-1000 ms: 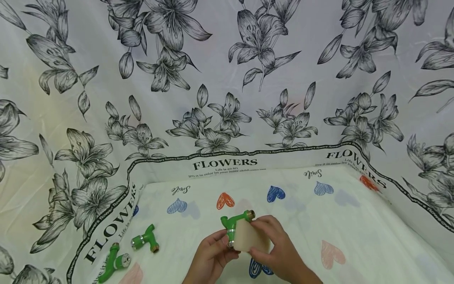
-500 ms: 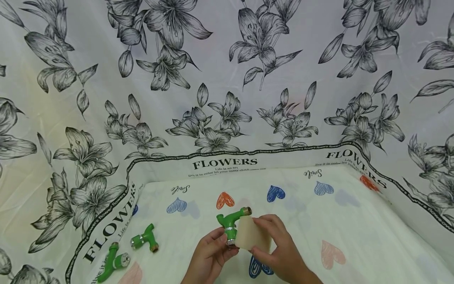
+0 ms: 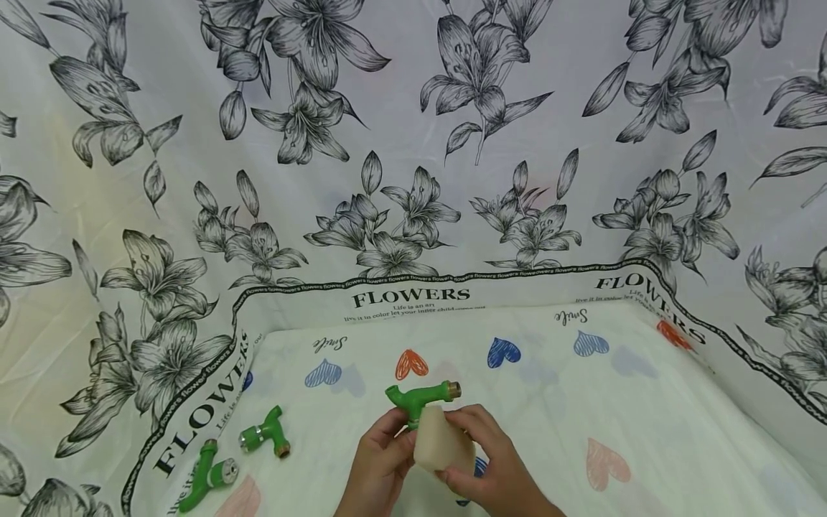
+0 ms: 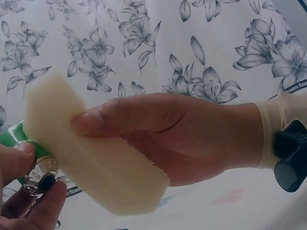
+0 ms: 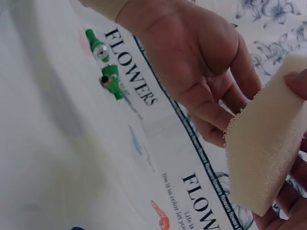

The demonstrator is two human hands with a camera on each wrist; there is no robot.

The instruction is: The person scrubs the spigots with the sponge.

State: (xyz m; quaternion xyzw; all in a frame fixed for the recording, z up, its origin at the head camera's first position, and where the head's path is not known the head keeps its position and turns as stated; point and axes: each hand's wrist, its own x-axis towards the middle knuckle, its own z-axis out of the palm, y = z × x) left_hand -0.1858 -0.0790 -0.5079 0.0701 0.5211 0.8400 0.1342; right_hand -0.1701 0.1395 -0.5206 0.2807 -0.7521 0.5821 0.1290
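Note:
Upside down in my left hand (image 3: 380, 459) is a green tap (image 3: 423, 397) with a brass threaded end pointing right. My left fingers and thumb pinch it by its lower part, the silver-ringed end (image 4: 42, 176). My right hand (image 3: 494, 459) grips a thick cream sponge (image 3: 442, 441) between thumb and fingers. From the head view the sponge overlaps the tap's lower part and hides it. In the left wrist view the sponge (image 4: 96, 148) lies right against the tap's side. The right wrist view shows the sponge's porous face (image 5: 264, 139) close to my left fingertips.
Two more green taps lie to the left on the white heart-print cloth (image 3: 536, 409): one tap (image 3: 266, 433) farther back, the other tap (image 3: 208, 476) nearer. A flower-print curtain (image 3: 413, 215) rises behind and at both sides.
The sponge has shifted left and turned across the tap's lower part. The tap has turned slightly, its brass end now pointing more level. Both hands keep their holds.

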